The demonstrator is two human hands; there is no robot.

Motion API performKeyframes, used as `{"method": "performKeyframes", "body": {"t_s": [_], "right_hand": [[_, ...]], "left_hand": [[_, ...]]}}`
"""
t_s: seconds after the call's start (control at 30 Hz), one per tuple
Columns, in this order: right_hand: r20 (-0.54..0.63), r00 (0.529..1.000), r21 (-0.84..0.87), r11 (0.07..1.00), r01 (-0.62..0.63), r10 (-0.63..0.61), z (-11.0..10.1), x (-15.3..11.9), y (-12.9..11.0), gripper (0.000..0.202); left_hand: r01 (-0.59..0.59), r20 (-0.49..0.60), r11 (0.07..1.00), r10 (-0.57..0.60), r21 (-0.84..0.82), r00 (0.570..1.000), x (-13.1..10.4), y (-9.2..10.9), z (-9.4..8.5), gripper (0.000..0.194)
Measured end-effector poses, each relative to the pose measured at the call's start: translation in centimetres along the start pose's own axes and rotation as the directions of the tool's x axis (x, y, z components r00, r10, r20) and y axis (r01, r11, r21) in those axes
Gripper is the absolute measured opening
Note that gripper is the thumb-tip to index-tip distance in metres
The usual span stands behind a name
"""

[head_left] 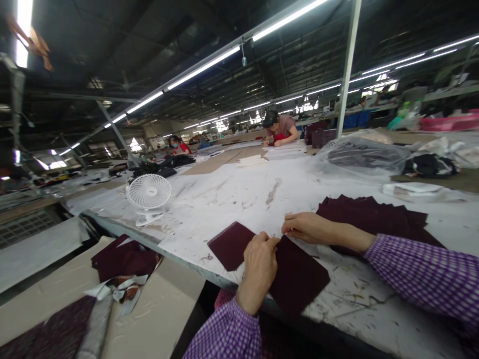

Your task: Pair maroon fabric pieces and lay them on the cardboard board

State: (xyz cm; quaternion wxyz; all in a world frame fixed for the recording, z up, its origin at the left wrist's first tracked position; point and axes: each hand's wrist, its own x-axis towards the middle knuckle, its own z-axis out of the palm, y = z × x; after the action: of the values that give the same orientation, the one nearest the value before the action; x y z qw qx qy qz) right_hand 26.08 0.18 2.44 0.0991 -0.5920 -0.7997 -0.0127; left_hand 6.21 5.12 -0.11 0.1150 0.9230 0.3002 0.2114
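Observation:
Both hands work at the top corner of a dark maroon fabric piece (299,274) that lies at the table's near edge and partly overhangs it. My left hand (261,262) is closed, its thumb and fingers pinching the piece's left upper edge. My right hand (309,228) is closed too, with fingertips pinched together at the top corner. Left of them a second maroon piece (232,244) lies flat, a pale strip along its upper left edge. Behind my right forearm is a fanned stack of maroon pieces (374,214).
A white fan (149,192) stands at the left edge of the white-covered table (217,194). Clear plastic bags (359,154) lie at the back right. Maroon scraps (125,259) rest on a lower surface at left. A co-worker (282,129) leans over the far end.

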Motion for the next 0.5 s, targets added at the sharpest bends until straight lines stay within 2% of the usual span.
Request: {"method": "performKeyframes", "body": {"t_s": [0.3, 0.5], "right_hand": [[-0.020, 0.999, -0.096, 0.995, 0.040, -0.042, 0.2, 0.2, -0.5, 0.018], [-0.024, 0.985, -0.312, 0.937, 0.157, -0.173, 1.1, -0.4, -0.6, 0.022]], "left_hand": [[-0.005, -0.002, 1.000, 0.005, 0.005, 1.000, 0.0, -0.1, 0.1, 0.030], [-0.011, 0.019, 1.000, 0.011, 0.022, 1.000, -0.1, 0.0, 0.0, 0.029]]}}
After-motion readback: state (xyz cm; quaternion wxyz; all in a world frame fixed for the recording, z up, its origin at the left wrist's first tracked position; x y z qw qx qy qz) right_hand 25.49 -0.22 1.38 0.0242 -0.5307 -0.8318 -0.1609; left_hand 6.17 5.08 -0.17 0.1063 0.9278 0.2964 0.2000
